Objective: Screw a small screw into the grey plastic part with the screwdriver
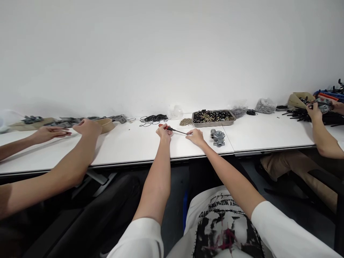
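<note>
My left hand [164,131] is closed round the red and black handle of a screwdriver [177,131], whose thin shaft points to the right. At the shaft's tip my right hand [196,137] pinches with its fingers; whatever lies between them is too small to make out. A grey metal carburetor [218,138] stands on the white table just right of my right hand, touched by neither hand. Behind my hands is a small heap of brass-coloured parts [186,122].
A metal tray [213,124] of black and brass parts stands at the back, beside bagged parts [265,106]. Black rubber rings [153,119] lie back left. Co-workers' hands [87,127] work at left, near a tan bin [106,125], and another person's hand [315,110] at right.
</note>
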Demonstrator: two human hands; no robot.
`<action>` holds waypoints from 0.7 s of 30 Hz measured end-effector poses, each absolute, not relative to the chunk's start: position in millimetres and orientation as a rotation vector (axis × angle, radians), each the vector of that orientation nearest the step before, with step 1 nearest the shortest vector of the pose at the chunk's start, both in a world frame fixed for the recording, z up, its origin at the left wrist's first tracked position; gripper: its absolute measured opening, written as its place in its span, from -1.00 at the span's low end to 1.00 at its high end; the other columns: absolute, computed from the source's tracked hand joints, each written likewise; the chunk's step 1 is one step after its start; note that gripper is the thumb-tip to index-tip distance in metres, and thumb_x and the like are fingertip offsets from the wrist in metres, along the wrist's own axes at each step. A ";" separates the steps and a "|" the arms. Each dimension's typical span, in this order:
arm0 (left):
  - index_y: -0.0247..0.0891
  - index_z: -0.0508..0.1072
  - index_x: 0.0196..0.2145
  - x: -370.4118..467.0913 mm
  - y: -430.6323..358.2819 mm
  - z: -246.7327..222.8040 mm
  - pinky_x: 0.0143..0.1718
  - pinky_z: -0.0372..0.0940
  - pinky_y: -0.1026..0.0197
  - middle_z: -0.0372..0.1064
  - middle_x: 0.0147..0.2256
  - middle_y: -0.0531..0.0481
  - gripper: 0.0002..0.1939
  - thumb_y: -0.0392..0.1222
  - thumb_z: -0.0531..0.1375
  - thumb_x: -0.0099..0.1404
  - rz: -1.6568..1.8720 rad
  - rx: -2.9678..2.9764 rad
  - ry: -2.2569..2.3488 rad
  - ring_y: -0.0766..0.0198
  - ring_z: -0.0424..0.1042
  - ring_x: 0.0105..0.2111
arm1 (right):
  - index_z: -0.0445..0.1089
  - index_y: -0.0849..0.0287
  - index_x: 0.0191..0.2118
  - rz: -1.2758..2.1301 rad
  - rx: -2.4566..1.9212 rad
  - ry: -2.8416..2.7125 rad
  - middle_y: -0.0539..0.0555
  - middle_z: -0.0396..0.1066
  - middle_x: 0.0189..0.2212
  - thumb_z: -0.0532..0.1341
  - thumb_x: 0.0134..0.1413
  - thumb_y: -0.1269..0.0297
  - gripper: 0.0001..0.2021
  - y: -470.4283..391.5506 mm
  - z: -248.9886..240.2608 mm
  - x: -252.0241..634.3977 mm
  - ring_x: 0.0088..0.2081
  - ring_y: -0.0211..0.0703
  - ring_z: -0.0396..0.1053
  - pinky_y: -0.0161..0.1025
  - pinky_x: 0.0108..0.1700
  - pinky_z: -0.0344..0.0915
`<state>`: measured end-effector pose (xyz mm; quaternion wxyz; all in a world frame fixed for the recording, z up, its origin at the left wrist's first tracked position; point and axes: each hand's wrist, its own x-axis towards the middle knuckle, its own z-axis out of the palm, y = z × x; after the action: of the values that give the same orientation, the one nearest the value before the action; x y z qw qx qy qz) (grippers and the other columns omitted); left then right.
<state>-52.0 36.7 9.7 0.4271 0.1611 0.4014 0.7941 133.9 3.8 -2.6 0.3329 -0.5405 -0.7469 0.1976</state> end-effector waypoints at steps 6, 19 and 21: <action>-0.18 0.17 -0.51 -53.1 37.7 8.6 -0.75 -0.10 0.37 0.30 -0.62 0.10 -0.77 -0.33 0.21 0.04 1.975 0.419 1.018 0.50 0.02 -0.79 | 0.65 0.06 -0.32 0.581 -1.371 -1.902 0.03 0.64 -0.23 0.34 0.10 0.32 -0.90 2.4 -2.3 134.8 -0.05 -0.03 0.52 -0.12 0.15 0.24; -0.19 0.18 -0.53 -50.2 40.0 6.1 -0.74 -0.03 0.36 0.30 -0.63 0.06 -0.76 -0.33 0.24 0.03 1.958 0.617 0.964 0.49 0.03 -0.77 | 0.63 0.11 -0.42 0.647 -1.398 -1.837 0.05 0.64 -0.30 0.38 0.03 0.44 -0.90 3.5 -3.1 135.6 -0.16 -0.08 0.55 -0.23 -0.01 0.35; -0.20 0.19 -0.53 -48.9 38.9 6.2 -0.72 0.00 0.35 0.31 -0.62 0.05 -0.77 -0.33 0.24 0.04 1.959 0.666 0.948 0.48 0.05 -0.77 | 0.63 0.12 -0.43 0.661 -1.406 -1.818 0.06 0.64 -0.30 0.39 0.03 0.46 -0.90 4.4 -3.5 135.4 -0.17 -0.09 0.55 -0.24 -0.02 0.36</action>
<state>-48.9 38.9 6.2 0.4194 0.2656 0.3781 0.7814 135.4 4.4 -3.5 0.3666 -0.5470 -0.7074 0.2570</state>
